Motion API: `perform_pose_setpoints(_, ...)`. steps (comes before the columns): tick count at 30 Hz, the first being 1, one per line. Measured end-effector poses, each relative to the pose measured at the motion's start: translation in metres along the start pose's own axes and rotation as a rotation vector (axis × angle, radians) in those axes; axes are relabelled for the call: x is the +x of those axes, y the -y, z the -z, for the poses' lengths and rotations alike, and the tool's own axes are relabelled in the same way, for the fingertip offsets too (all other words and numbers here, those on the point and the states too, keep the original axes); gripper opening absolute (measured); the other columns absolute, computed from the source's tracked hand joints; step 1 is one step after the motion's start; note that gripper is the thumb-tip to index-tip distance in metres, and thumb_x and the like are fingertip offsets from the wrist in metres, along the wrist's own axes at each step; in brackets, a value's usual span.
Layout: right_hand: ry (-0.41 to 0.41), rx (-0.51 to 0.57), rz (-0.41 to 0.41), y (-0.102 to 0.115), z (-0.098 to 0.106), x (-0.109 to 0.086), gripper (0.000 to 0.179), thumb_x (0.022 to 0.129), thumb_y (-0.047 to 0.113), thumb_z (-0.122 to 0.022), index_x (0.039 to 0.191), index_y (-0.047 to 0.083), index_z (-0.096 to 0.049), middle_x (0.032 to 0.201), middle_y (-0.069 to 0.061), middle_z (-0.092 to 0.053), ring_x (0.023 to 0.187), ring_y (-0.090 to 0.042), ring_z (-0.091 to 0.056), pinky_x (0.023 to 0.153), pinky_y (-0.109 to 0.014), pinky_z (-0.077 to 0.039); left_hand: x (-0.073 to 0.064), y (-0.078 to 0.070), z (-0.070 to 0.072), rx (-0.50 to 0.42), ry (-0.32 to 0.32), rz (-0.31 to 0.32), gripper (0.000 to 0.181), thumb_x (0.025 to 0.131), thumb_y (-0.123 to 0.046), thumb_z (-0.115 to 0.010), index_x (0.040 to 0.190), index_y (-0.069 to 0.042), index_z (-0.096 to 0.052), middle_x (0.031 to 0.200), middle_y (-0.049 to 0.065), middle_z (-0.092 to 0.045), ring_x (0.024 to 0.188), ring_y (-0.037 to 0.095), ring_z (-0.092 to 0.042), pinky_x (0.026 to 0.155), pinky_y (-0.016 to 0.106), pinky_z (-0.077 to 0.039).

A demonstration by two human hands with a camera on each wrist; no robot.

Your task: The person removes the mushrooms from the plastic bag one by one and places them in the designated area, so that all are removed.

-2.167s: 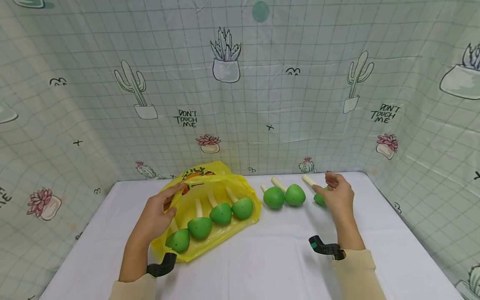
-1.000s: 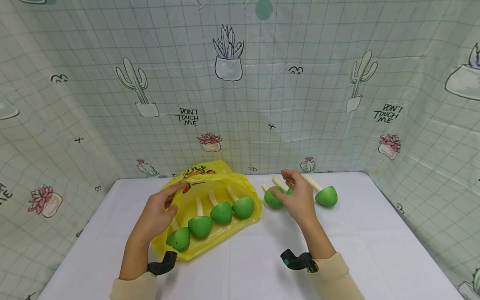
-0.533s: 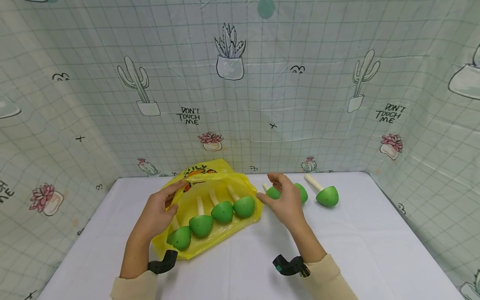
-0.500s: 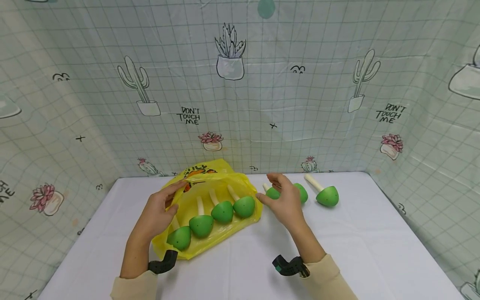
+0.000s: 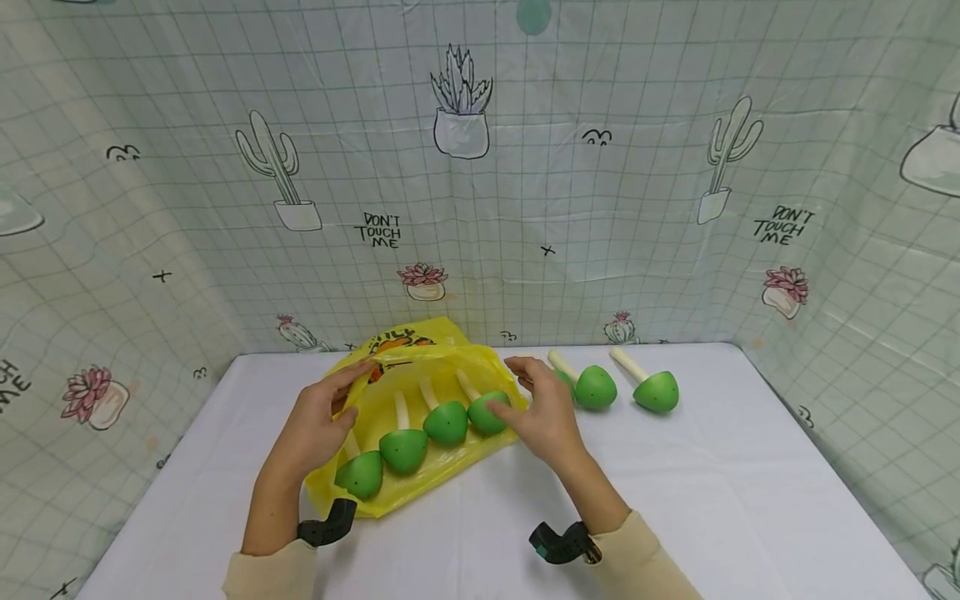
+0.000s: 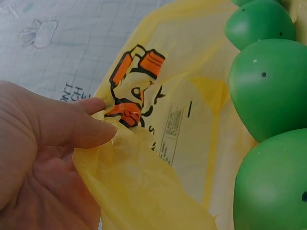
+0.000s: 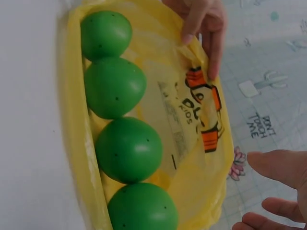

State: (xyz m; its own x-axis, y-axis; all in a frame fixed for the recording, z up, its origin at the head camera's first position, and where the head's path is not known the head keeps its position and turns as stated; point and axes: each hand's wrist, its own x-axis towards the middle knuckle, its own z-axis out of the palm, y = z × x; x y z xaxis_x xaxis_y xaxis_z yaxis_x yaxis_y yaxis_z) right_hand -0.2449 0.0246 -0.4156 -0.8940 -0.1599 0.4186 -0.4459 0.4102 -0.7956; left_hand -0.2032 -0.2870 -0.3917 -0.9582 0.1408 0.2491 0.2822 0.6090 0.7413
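My left hand (image 5: pixel 307 429) holds the rim of a yellow plastic bag (image 5: pixel 442 471); in the left wrist view its thumb (image 6: pixel 91 132) lies over the film. Inside the bag, several green mushroom-shaped toys (image 5: pixel 403 452) lie in a slanting row, domed heads toward me and pale stems pointing inward. My right hand (image 5: pixel 547 417) hovers by the bag's right edge, thumb and fingers apart and holding nothing. Its thumb overlaps the rightmost bagged toy in the head view. Behind that hand, another toy (image 5: pixel 564 379) on the table is mostly hidden.
Two more green toys, one (image 5: pixel 596 388) nearer the bag and one (image 5: pixel 656 392) farther right, lie on the white-covered table (image 5: pixel 712 483). A cactus-print cloth (image 5: pixel 495 208) hangs around the back and sides.
My right hand has moved left from the far-right toy, past the other loose toys, to the bag's right edge. The left hand keeps its hold; the toys lie as before.
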Motion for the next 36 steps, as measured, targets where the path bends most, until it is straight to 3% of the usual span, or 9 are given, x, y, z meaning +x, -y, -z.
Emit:
perform_pose_setpoints(27, 0.167, -0.053, 0.007, -0.003, -0.051, -0.009, 0.061, 0.083, 0.01, -0.09, 0.134, -0.004, -0.062, 0.134, -0.019, -0.064, 0.119, -0.039, -0.064, 0.102, -0.05, -0.056, -0.001, -0.001, 0.001, -0.008, -0.004, -0.03, 0.064, 0.093, 0.023, -0.054, 0.154, 0.002, -0.05, 0.159, 0.024, -0.045, 0.143, 0.046, -0.047, 0.112, 0.058, -0.045)
perform_pose_setpoints(36, 0.177, -0.089, -0.007, -0.004, -0.06, -0.007, 0.06, 0.083, 0.012, -0.091, 0.134, -0.003, -0.063, 0.132, -0.018, -0.065, 0.118, -0.037, -0.064, 0.102, -0.049, -0.056, -0.002, -0.002, 0.002, -0.011, -0.01, -0.022, 0.065, 0.093, 0.023, -0.054, 0.154, 0.001, -0.05, 0.161, 0.021, -0.045, 0.143, 0.044, -0.047, 0.112, 0.059, -0.046)
